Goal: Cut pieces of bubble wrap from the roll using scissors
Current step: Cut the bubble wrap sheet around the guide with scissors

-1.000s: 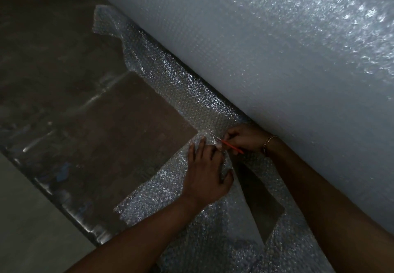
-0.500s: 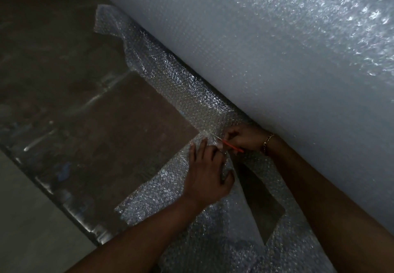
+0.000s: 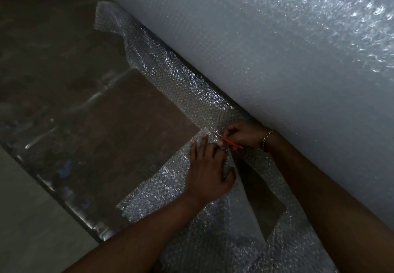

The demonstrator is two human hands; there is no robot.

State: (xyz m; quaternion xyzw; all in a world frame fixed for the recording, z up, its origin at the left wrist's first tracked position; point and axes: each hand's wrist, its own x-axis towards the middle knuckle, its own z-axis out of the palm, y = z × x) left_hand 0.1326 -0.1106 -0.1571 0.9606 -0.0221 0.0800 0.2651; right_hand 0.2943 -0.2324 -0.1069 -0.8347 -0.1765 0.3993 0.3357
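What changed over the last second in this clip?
No visible change. The right hand still grips the orange scissors at the cut; the left hand still presses the bubble wrap flat beside them; the roll has not moved.

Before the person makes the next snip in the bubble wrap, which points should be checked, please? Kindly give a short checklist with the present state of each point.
1. Scissors in grip: the right hand holds them. Ok.
2. Sheet held down: the left hand presses flat on it beside the cut. Ok.
3. Left fingertips apart from the blades: they lie very near, and the picture is too dim to judge. Cannot tell.
4. Blades open for the snip: too small and dim. Cannot tell.
5. Roll off the cutting line: it lies behind the right hand, not across the blades. Ok.
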